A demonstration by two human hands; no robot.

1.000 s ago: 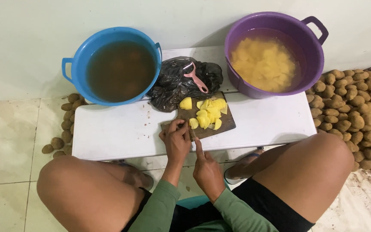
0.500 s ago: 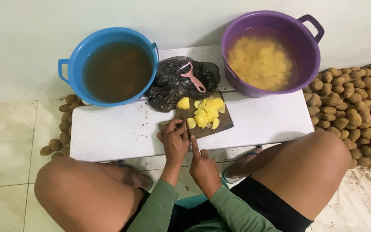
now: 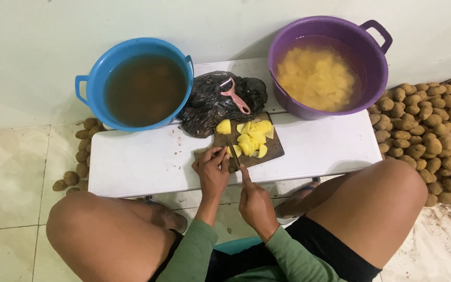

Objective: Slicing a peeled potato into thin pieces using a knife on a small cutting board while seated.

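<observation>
My left hand (image 3: pixel 212 169) has its fingers curled down and closed onto a potato piece (image 3: pixel 234 151) at the near left edge of the cutting board (image 3: pixel 273 147), pinning it there. My right hand (image 3: pixel 256 201) sits just beside it, nearer my body, wrapped shut around the handle of a knife (image 3: pixel 234 155). The blade runs away from me, slightly leftward, so its long axis points from my right fist up past the left fingertips and onto the piece. The piece lies right at the left fingertips, touching them, and the blade meets it on their right side. Whether the edge has bitten in, I cannot tell.

Further out on the board lies a heap of yellow potato slices (image 3: pixel 252 138), close to the blade's right. Beyond the board rests a black bag (image 3: pixel 210 104) with a pink peeler (image 3: pixel 234 95) on it. The purple tub (image 3: pixel 377 68) of cut potato in water stands far right, the blue tub (image 3: pixel 95 89) of murky water far left, both on the white table (image 3: pixel 131 167).
</observation>
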